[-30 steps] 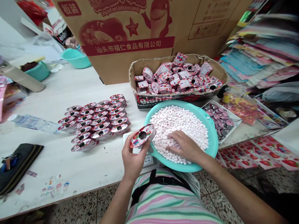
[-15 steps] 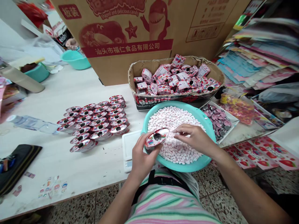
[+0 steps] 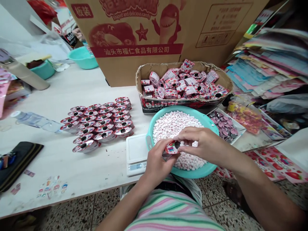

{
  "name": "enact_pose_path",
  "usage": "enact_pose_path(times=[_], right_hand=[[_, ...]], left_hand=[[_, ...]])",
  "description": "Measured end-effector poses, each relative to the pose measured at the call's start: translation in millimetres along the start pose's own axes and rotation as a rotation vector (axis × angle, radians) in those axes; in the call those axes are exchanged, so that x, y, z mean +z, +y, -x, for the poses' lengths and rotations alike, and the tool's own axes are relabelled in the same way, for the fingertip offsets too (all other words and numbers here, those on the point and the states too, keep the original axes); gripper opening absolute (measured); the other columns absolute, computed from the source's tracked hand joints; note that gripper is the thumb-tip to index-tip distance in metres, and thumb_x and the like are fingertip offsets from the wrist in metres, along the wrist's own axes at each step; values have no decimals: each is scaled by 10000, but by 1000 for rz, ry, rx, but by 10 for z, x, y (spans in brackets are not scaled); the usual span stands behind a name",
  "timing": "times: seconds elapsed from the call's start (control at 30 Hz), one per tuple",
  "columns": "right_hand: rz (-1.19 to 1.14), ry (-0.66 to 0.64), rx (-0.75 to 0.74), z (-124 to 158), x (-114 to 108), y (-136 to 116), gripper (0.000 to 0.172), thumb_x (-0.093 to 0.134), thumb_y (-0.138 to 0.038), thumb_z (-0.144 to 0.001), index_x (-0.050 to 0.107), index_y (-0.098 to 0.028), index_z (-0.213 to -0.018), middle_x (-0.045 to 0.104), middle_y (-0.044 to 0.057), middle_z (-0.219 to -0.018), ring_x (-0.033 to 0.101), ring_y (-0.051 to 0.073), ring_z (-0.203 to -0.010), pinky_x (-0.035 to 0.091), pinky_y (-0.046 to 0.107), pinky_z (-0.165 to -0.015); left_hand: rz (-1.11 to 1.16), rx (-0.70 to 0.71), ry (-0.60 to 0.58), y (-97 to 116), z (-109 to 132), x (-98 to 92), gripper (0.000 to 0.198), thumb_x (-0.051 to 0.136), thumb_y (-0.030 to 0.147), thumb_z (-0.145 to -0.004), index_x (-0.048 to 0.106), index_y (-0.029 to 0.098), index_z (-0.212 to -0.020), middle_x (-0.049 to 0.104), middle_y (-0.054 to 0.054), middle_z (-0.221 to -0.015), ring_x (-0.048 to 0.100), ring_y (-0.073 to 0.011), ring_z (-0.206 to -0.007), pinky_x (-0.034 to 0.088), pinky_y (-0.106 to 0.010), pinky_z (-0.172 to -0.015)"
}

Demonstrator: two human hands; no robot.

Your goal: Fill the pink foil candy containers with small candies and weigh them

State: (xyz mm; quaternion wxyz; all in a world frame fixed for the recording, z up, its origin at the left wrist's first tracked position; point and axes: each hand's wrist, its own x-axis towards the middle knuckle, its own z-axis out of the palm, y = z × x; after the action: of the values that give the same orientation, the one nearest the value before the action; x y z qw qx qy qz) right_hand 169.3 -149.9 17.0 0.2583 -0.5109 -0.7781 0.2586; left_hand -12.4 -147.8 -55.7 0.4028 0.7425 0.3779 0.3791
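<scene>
My left hand grips a small red-and-silver candy container above the teal basin's rim. My right hand reaches across from the right, its fingertips at the container's round hole. Whatever those fingers pinch is hidden. Beneath both hands, the basin holds a heap of small pink-and-white mints. A digital kitchen scale stands just left of the basin, with nothing on it.
Rows of filled containers stand on the white table, left of the scale. Behind the basin is a low cardboard tray of containers, and to its right a white tray of lids. A co-worker's hand shows at the far left, behind a large carton.
My right hand has left the mints and risen to the container. The container has moved right over the basin, and the scale now shows fully.
</scene>
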Motion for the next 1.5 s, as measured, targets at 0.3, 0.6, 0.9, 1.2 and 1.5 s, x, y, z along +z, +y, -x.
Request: enact_pose_path(times=[0.3,0.6,0.9,1.2,1.5], right_hand=[[-25,48,33,-16,36,-22,135,719,-256,-749,722,-266,-884,655,2,-778,570,135,-666,441,257,-610],[-142,349,105,6,-28,-29,212,517,-318,-906,709,-235,-875,683,36,-893,620,171,-817,478,301,-723],[-158,648,307,290,147,392,257,489,-360,-915,703,-240,-842,668,31,-860,594,172,-762,467,332,-682],[-234,684,451,423,454,536,233,547,-399,-873,708,-244,-809,678,39,-861,612,181,-735,490,346,-700],[-36,413,479,530,529,678,230,528,-418,-868,681,-247,-851,688,30,-935,631,227,-912,469,361,-807]], left_hand=[[59,-9,10,9,13,6,396,668,189,-777,556,227,-1155,649,-41,-1093,609,-180,-1007,477,-289,-875],[193,-76,7,12,44,28,386,702,160,-735,586,215,-1099,665,-48,-1061,635,-191,-972,503,-295,-851],[71,-209,605,-500,274,-654,449,769,277,-684,588,203,-1088,665,-53,-1085,645,-205,-996,516,-330,-898],[-134,-344,491,-1019,510,-661,420,736,341,-703,594,194,-1070,662,-63,-1051,631,-211,-985,498,-352,-907],[-286,-275,362,-1091,477,-650,464,732,342,-715,566,232,-1134,660,-59,-1115,601,-235,-1069,261,-493,-1123]])
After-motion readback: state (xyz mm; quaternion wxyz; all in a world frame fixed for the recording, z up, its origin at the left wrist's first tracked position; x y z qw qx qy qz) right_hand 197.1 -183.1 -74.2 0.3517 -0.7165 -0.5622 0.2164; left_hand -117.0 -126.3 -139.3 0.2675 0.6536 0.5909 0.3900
